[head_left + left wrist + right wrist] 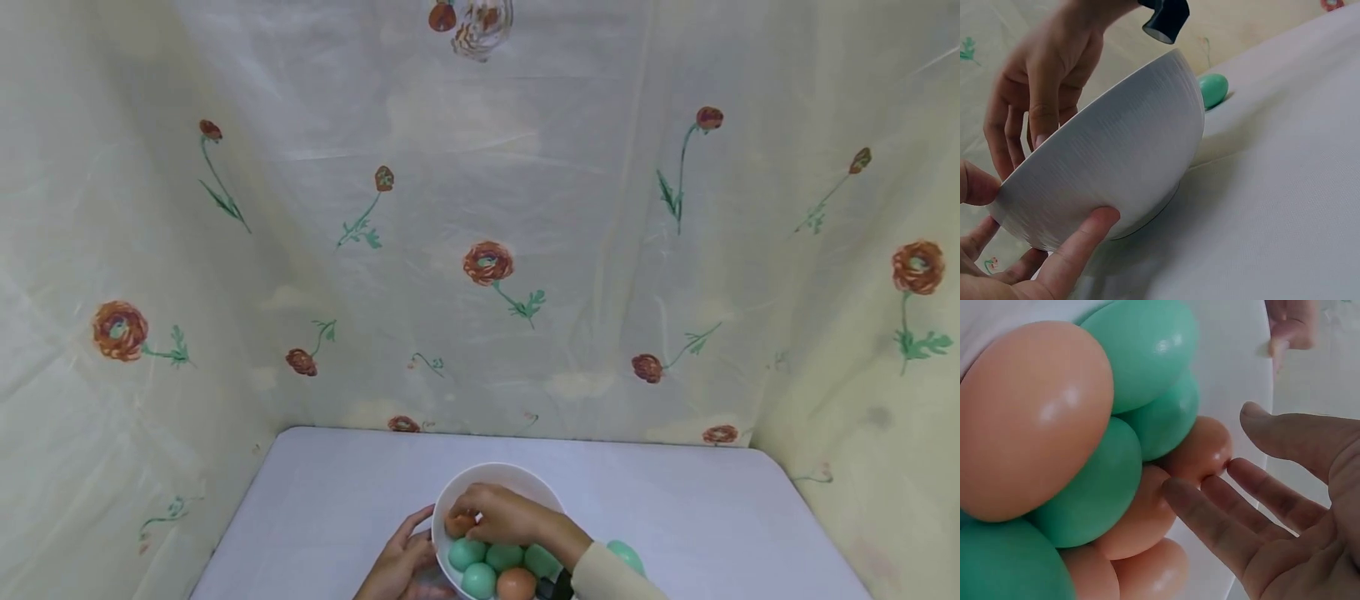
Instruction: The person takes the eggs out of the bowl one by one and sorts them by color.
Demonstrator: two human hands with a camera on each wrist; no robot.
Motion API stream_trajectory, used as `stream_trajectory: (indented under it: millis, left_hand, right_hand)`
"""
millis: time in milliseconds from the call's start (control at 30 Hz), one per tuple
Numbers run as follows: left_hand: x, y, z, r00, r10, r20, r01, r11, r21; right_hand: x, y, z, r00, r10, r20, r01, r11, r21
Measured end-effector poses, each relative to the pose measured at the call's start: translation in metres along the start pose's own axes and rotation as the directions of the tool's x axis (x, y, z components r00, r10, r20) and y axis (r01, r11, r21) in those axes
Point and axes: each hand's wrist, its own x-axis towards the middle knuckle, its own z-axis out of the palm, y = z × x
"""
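Cream fabric sleeve (611,575) nearest; its right hand (506,514) reaches into a round white bowl (517,477).
Right-hand fingertips touch a glossy orange-brown egg (460,525) at the bowl's left side, extended and loose, thumb apart, nothing clasped; the left hand (401,562) lies along the bowl's left outer wall, digits spread and pressing, seemingly to steady it; glossy mint-green eggs (480,579) and another orange-brown egg (517,584) fill its near part; a black wrist strap (555,586) sits below the right hand; a lone mint-green egg (626,555) lies on the white-covered table (337,492), right of the bowl; flower-printed pale cloth (577,208) hangs on the far side; the step in hand looks like handling eggs within the bowl; the next move would probably call for a light thumb-and-finger pinch and a steady bowl.
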Motion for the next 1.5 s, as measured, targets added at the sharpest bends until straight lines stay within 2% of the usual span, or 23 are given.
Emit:
stream_trajectory:
  millis: [233, 433, 600, 700, 967, 1200, 1500]
  left_hand:
    - [0.0, -0.006, -0.004, 0.998, 0.051, 0.041, -0.05, 0.999, -0.013]
    - [-0.001, -0.002, -0.003, 0.999, 0.03, 0.018, -0.03, 1.0, 0.004]
    - [0.001, -0.004, -0.004, 0.999, 0.031, 0.022, -0.03, 0.999, -0.021]
    - [0.001, -0.004, -0.004, 1.0, 0.021, 0.018, -0.021, 1.0, -0.022]
    - [0.002, -0.003, -0.002, 0.998, 0.051, 0.035, -0.048, 0.994, -0.096]
    - [0.002, -0.004, -0.002, 0.997, 0.054, 0.047, -0.049, 0.994, -0.095]
    - [0.001, -0.003, -0.002, 0.999, 0.037, 0.032, -0.033, 0.994, -0.1]
  right_hand:
    - [0.006, 0.001, 0.006, 1.0, 0.016, -0.009, -0.017, 0.999, -0.033]
    - [0.009, -0.003, 0.006, 0.999, 0.041, 0.006, -0.041, 0.995, -0.093]
    - [0.014, -0.001, 0.011, 1.0, -0.004, 0.006, 0.005, 0.99, -0.141]
    - [0.015, -0.001, 0.014, 1.0, -0.028, 0.011, 0.029, 0.991, -0.132]
    - [0.017, -0.003, 0.012, 0.999, 0.021, 0.037, -0.016, 0.994, -0.111]
    - [0.013, -0.007, 0.009, 0.998, 0.035, 0.047, -0.033, 0.998, -0.055]
    - [0.009, -0.012, 0.008, 0.998, 0.041, 0.042, -0.038, 0.995, -0.088]
